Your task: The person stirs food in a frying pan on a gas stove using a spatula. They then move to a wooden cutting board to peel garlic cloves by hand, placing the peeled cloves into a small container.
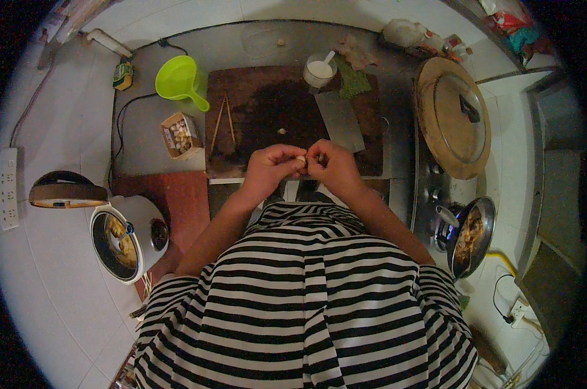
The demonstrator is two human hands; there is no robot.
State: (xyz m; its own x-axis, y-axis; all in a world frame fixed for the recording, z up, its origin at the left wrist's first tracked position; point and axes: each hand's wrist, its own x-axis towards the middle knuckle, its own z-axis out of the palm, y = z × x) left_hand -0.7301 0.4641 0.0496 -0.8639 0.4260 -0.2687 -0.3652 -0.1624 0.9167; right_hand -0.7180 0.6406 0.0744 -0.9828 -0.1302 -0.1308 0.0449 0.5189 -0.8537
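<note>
Between the thumb and fingers of my left hand [272,167] is a small pale piece that looks like a garlic clove [301,159]. My right hand [336,165] meets it from the other side, its fingertips pinched at the clove. Both hands are over the near edge of a dark wooden cutting board [259,112]. Another small pale clove [282,131] lies on the board beyond my hands. To the right rests a cleaver [341,121] with a broad blade. A pair of wooden chopsticks [224,121] lies at the board's left.
Left are a box of small pale bulbs [181,135], a green ladle [177,78] and an open rice cooker [128,238] holding food. A glass of white contents [319,72] stands behind the cleaver. Right, a wok of food [471,238] sits over a lit burner near a large lid [454,116].
</note>
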